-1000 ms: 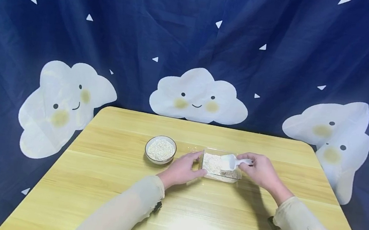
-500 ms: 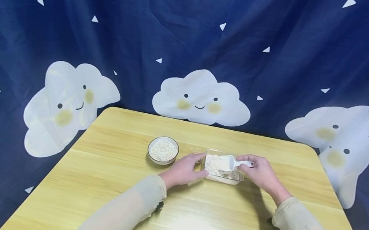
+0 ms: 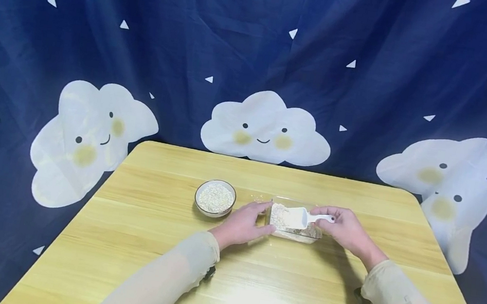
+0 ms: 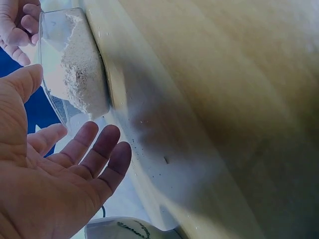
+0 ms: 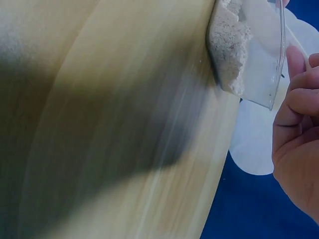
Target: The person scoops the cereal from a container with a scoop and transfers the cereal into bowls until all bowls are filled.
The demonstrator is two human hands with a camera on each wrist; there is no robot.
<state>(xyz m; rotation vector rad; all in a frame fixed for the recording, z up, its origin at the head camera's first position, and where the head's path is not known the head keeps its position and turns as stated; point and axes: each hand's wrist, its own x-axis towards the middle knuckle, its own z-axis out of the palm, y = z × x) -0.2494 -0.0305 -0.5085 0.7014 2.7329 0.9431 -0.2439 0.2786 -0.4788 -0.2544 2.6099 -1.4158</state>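
Note:
A clear rectangular container (image 3: 296,238) stands on the table, partly filled with a pale, floury, flaky meal. My left hand (image 3: 243,226) is at its left end, thumb by the front corner and fingers by the back one. The left wrist view shows those fingers (image 4: 102,149) spread and uncurled beside the clear wall. My right hand (image 3: 346,231) pinches the handle of a white scoop (image 3: 297,218), whose blade lies over the meal inside the container. In the right wrist view the curled right hand (image 5: 301,114) is beside the container (image 5: 263,82); the scoop's blade is mostly hidden there.
Left of the container stands a dark-rimmed bowl (image 3: 212,214) of pale flakes (image 3: 215,198). A few crumbs (image 3: 257,197) lie on the wooden table (image 3: 160,213) between the two. Behind the table hangs a blue curtain (image 3: 241,32) with cloud prints.
The scoop has moved slightly in the container and its blade has turned, with its broad white face now toward the head camera. The left hand stays beside the container; the head view has shifted slightly.

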